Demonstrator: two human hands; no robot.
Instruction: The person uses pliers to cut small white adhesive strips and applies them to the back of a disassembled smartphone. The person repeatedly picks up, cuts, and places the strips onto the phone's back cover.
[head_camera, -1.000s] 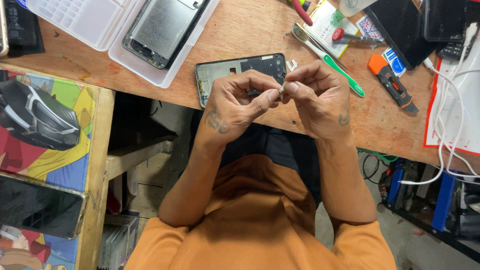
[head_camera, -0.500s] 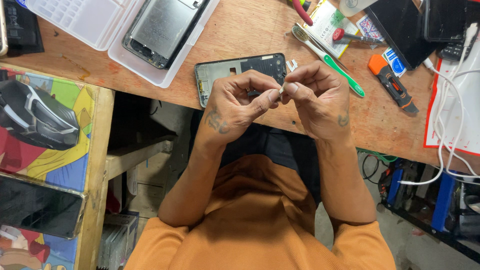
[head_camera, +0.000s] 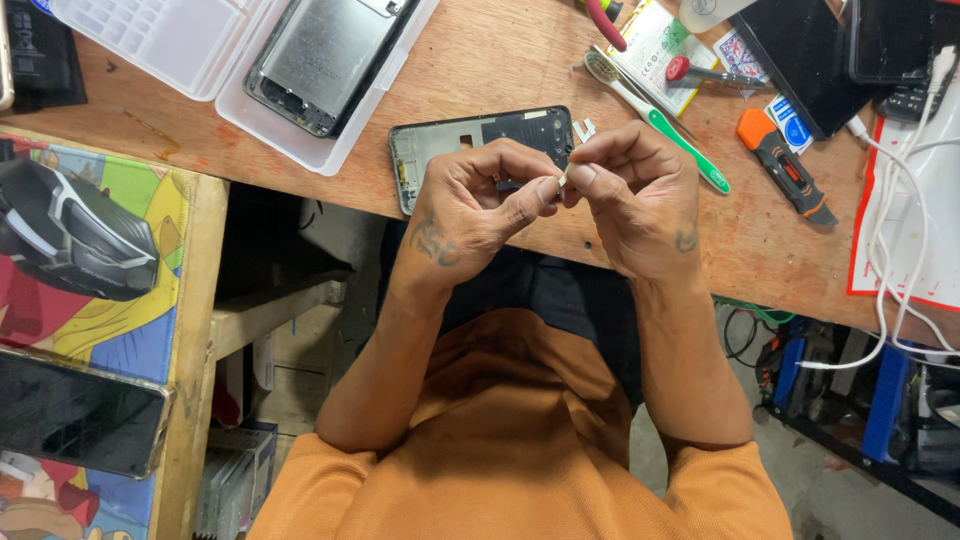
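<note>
Near the centre of the frame both hands meet above the front edge of the wooden desk. The left hand and the right hand are curled toward each other, and their thumb and forefinger tips press together on a tiny pale part held between them. Each grip is pinched on that part; it is too small to say what it is.

Just behind the hands, partly hidden by the fingers, a dark phone frame lies flat on the desk with its inside facing up. In the upper left of the frame a clear plastic tray holds an opened phone with a silvery metal plate showing. To the upper right of the hands lies a toothbrush with a green and white handle, and further right an orange and black utility knife. A small red-handled screwdriver rests near the top edge, beside a dark tablet-like slab. White cables run down the right side of the frame.

At the left, a lower surface carries a colourful mat, with a black and grey mouse on it and a dark phone lying screen up at the lower left. The person wears an orange shirt.
</note>
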